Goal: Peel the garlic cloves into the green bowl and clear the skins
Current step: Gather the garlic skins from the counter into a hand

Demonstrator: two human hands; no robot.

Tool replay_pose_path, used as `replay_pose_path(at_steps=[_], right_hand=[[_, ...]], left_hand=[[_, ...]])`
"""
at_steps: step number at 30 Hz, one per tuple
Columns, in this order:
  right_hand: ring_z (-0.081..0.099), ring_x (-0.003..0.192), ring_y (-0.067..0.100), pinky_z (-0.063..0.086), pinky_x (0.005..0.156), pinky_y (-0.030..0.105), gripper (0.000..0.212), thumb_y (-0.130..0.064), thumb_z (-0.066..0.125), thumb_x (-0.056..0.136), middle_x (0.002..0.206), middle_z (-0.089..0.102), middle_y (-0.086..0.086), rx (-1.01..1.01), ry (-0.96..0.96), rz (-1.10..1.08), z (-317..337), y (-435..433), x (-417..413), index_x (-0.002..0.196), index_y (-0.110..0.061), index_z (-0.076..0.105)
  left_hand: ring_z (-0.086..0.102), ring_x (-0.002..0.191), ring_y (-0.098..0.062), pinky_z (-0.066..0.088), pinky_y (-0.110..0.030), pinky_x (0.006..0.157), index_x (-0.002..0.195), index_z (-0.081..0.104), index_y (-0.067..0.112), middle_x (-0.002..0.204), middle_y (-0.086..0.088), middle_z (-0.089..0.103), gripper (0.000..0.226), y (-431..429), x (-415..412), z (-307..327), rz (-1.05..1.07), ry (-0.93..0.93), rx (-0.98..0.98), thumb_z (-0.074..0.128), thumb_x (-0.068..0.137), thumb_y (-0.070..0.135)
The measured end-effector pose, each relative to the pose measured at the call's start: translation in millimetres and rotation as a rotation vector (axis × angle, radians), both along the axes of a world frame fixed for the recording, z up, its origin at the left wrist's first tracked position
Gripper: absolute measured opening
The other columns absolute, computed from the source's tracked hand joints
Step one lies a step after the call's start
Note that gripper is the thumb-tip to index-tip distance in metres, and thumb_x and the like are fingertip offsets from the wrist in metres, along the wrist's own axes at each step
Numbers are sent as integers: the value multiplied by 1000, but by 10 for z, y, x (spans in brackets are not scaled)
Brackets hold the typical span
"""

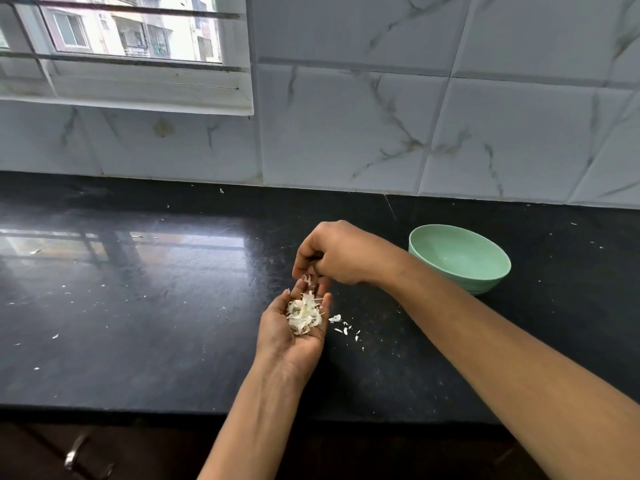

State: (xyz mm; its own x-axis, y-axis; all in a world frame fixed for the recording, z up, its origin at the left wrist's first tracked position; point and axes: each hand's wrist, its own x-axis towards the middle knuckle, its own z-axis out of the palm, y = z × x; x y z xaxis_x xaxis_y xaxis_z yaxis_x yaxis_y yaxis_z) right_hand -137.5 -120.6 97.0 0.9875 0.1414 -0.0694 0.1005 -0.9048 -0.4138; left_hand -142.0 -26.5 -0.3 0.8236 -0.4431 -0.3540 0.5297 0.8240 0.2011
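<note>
Head view, nearest first: below the front edge of the desk a dark cabinet front shows a shiny metal handle (74, 448), blurred at the lower left. Two bare forearms reach up from the bottom edge over the glossy black stone desk (138, 323), which is speckled with tiny white flecks.

The left hand (294, 336) lies palm up just above the desk, near its middle. Its fingers (320, 289) are nearly straight and only lightly cupped, gripping nothing; the palm simply carries a loose heap of pale, papery garlic skins (304, 315). Just to the right of that hand, a few stray white skin flakes (343, 327) lie on the desk.

The right hand (341, 254) hovers over the left fingertips, knuckles up. Its fingers are curled downward with the tips drawn together, and they pinch a small pinkish-white scrap of skin (307, 278), held right over the far end of the heap (whether the scrap touches the left fingertips cannot be told).

Farther back and to the right, beside the right wrist but clear of it, stands the round mint-green plastic bowl (433, 233), upright on the desk and well short of the wall.

Behind everything rises a wall of large white tiles with grey marble veining (346, 133). At the upper left sits a white-framed window (121, 29) with horizontal bars, through which pale apartment buildings can be seen, and its light is mirrored on the left part of the desk.
</note>
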Motion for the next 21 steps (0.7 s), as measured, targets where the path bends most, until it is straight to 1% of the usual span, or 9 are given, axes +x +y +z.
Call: replay_pose_path(at_steps=[4, 8, 10, 13, 16, 17, 19, 20, 21], right_hand=[[70, 70, 11, 59, 74, 33, 29, 4, 60, 81, 82, 71, -3, -42, -74, -10, 10, 34, -12, 82, -22, 74], [68, 69, 9, 58, 72, 28, 23, -1, 65, 79, 82, 71, -6, -124, -145, 36, 1, 41, -44, 81, -22, 74], [67, 72, 9, 56, 70, 25, 23, -2, 66, 78, 83, 70, -7, -166, -143, 65, 2, 39, -59, 82, -23, 74], [67, 72, 8, 56, 67, 23, 27, 2, 62, 80, 83, 70, -6, -155, -143, 66, 10, 32, -72, 83, -22, 74], [68, 72, 7, 58, 69, 25, 28, 2, 57, 85, 82, 70, -6, -121, -114, 78, 31, 28, -84, 87, -21, 73], [68, 74, 7, 58, 72, 27, 29, 1, 56, 87, 83, 70, -8, -130, -94, 89, 41, 28, -90, 89, -22, 72], [67, 77, 7, 58, 74, 29, 31, 1, 54, 89, 83, 67, -11, -147, -74, 102, 72, 28, -107, 92, -25, 71], [67, 77, 7, 58, 75, 29, 30, 0, 55, 89, 84, 67, -11, -140, -91, 99, 86, 30, -111, 92, -25, 71], [67, 77, 7, 57, 74, 27, 26, -1, 59, 87, 83, 68, -9, -127, -127, 90, 95, 36, -116, 89, -24, 72]], left_hand=[[72, 63, -26, 54, -42, 65, 89, 62, 2, 75, -15, 73, 34, -7, 8, -6, -2, -9, -2, 32, 99, 16], [71, 59, -25, 57, -39, 57, 88, 61, 2, 72, -14, 72, 34, -11, 3, -29, 3, -7, -16, 32, 100, 17], [71, 57, -25, 56, -41, 60, 88, 60, 2, 71, -14, 72, 34, -16, 6, -29, 6, -8, -8, 33, 100, 17], [71, 58, -26, 54, -44, 62, 88, 60, 2, 72, -14, 72, 34, -30, 8, -33, 10, -2, -12, 33, 100, 17], [72, 62, -26, 56, -42, 60, 89, 62, 3, 77, -14, 73, 36, -37, 0, -37, -2, -10, -13, 31, 100, 18], [72, 64, -26, 57, -40, 62, 89, 63, 3, 78, -14, 73, 37, -38, 0, -39, -6, -13, -11, 31, 100, 18], [71, 71, -26, 57, -34, 71, 89, 63, 3, 78, -14, 73, 38, -40, -1, -37, -3, -6, 3, 31, 101, 18], [70, 76, -26, 55, -35, 77, 89, 63, 3, 77, -14, 73, 37, -42, 0, -34, 0, 2, 11, 31, 101, 18], [68, 77, -26, 54, -36, 78, 88, 62, 3, 76, -14, 72, 36, -43, -1, -31, 4, 7, 14, 32, 101, 18]])
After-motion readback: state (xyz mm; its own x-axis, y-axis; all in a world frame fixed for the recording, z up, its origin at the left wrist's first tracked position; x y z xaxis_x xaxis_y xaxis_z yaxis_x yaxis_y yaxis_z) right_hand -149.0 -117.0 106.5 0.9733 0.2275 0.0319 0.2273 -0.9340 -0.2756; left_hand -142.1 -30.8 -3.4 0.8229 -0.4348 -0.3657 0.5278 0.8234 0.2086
